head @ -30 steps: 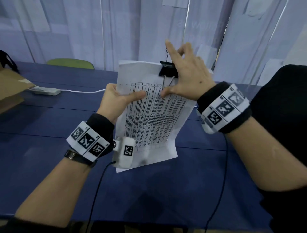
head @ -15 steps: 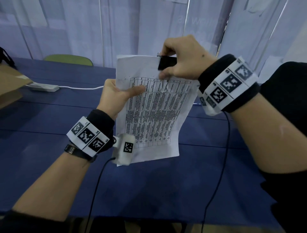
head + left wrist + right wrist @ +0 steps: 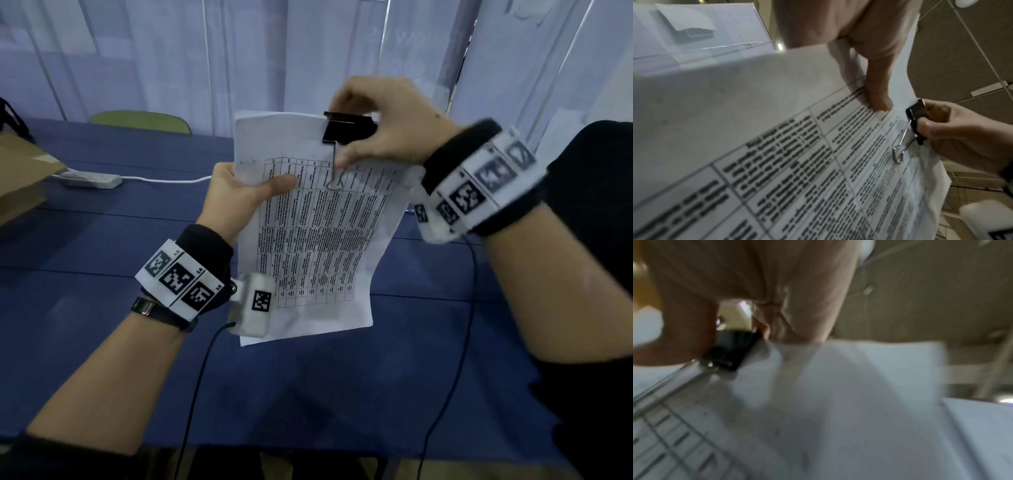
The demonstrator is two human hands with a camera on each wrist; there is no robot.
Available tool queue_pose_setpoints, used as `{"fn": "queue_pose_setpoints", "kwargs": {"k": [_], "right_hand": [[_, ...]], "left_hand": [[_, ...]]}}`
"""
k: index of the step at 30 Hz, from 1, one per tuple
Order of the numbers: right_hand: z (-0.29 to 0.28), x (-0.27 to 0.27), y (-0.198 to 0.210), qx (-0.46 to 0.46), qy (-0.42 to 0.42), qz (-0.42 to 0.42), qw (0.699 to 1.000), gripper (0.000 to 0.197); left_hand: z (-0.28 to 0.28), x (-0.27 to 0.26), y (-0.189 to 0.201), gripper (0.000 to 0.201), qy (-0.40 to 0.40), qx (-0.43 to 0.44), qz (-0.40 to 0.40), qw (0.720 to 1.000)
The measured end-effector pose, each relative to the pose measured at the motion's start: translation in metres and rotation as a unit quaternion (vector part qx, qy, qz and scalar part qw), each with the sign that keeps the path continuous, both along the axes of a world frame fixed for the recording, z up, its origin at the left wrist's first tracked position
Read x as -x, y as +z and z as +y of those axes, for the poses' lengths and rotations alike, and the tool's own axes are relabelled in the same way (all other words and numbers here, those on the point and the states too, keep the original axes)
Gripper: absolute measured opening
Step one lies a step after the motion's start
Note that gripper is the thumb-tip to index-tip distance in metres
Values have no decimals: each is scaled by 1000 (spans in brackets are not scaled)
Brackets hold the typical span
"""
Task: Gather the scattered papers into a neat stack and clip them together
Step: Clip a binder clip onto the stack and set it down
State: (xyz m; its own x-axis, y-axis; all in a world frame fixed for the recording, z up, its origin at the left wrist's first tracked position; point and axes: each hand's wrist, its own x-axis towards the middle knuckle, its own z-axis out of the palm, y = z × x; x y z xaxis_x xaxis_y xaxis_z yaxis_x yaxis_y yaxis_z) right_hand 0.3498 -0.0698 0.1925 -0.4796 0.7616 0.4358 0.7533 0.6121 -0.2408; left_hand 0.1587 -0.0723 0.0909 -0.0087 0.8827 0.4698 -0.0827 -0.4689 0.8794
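Observation:
A stack of white papers point(image 3: 318, 240) printed with a table is held upright above the blue table. My left hand point(image 3: 239, 192) grips its left edge, thumb point(image 3: 877, 97) pressed on the front sheet. A black binder clip point(image 3: 346, 132) sits on the top edge of the papers point(image 3: 777, 129), its front wire handle point(image 3: 334, 171) folded down flat on the page. My right hand point(image 3: 383, 130) pinches the clip point(image 3: 915, 116), thumb on the front, fingers curled behind. In the blurred right wrist view the clip point(image 3: 729, 352) shows under my thumb.
The blue table point(image 3: 102, 342) spreads below my hands. A brown cardboard box point(image 3: 20, 174) stands at the far left, with a white power strip point(image 3: 90, 179) and its cord beside it. A green chair back point(image 3: 140, 121) shows behind the table. Pale curtains hang behind.
My right hand, spread over the clip a second ago, has curled round it. The papers rose slightly and the front wire handle now lies flat on the page.

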Motion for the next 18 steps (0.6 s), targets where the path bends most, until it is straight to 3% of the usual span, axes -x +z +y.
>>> {"fn": "queue_pose_setpoints", "kwargs": {"k": [2, 4, 5, 8, 10, 11, 13, 16, 18], "right_hand": [[-8, -14, -19, -69, -29, 121, 990, 76], [-10, -25, -49, -140, -90, 266, 949, 82], [-8, -28, -64, -141, -107, 351, 920, 83], [2, -32, -96, 9, -81, 574, 815, 66], [9, -32, -112, 110, -49, 632, 765, 38], [10, -30, -118, 126, -51, 642, 755, 29], [11, -27, -128, 118, -70, 644, 753, 39], [12, -23, -137, 75, -65, 640, 762, 53], [11, -23, -142, 98, -50, 631, 768, 35]], "left_hand": [[-1, 3, 0, 21, 7, 10, -14, 1000], [-2, 5, 0, 3, 4, 23, -27, 999], [-3, 6, 0, 4, 2, 28, -28, 999], [-3, 7, 2, 23, -15, 38, -14, 999], [-3, 5, 5, 32, -23, 33, -16, 999], [-3, 4, 7, 37, -5, 36, -21, 999], [1, 2, 12, 44, 57, 41, -27, 997], [2, -6, 23, 28, 102, 23, -61, 993], [4, -11, 32, 21, 120, 17, -101, 988]]}}
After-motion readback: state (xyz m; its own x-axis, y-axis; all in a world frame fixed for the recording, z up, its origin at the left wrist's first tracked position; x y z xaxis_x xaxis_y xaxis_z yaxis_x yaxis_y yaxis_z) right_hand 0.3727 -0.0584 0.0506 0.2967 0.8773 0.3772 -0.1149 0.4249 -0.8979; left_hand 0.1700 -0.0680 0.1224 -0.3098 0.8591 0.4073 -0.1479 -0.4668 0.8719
